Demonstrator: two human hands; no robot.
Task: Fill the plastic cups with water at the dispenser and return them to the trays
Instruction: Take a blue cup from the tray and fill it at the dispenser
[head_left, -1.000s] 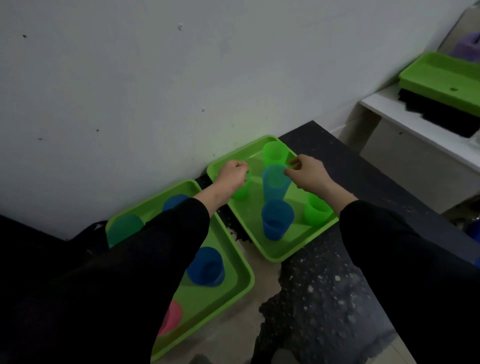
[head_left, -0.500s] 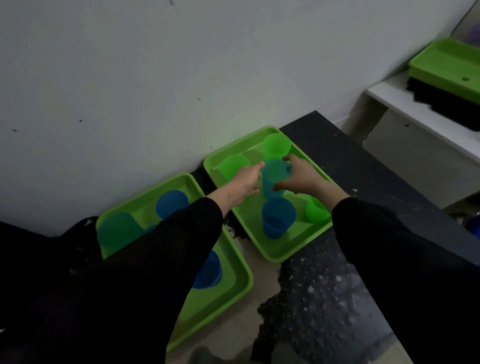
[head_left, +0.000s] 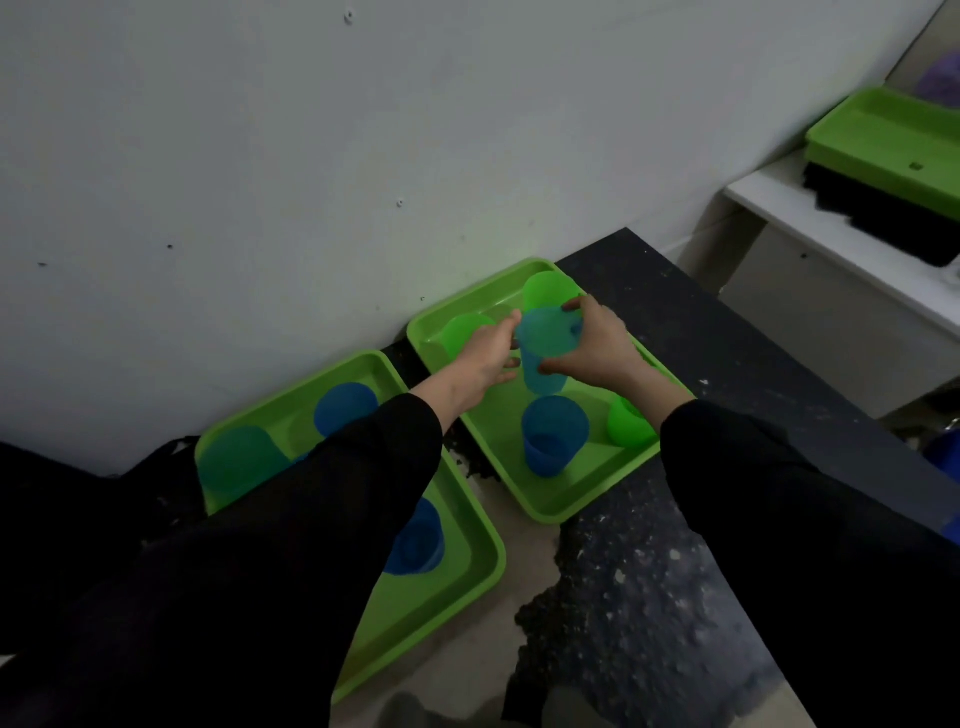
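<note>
Two hands at teal cup (head_left: 546, 345): right hand (head_left: 600, 349) gripping, left hand (head_left: 483, 354) outstretched, touching side.

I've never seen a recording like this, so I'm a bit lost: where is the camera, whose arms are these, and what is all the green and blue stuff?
There is no machine here. A person wears one wide-angle camera on the head, which looks down at their own arms in black sleeves. Two green trays lie by the wall, the left tray and the right tray, and each holds plastic cups. Over the right tray, the right hand grips a teal cup. The left hand touches the cup's other side with fairly straight fingers. Nearer on that tray stands a blue cup, with green cups around it. A third green tray sits on a white shelf at the far right. I cannot tell whether any cup holds water.
</note>
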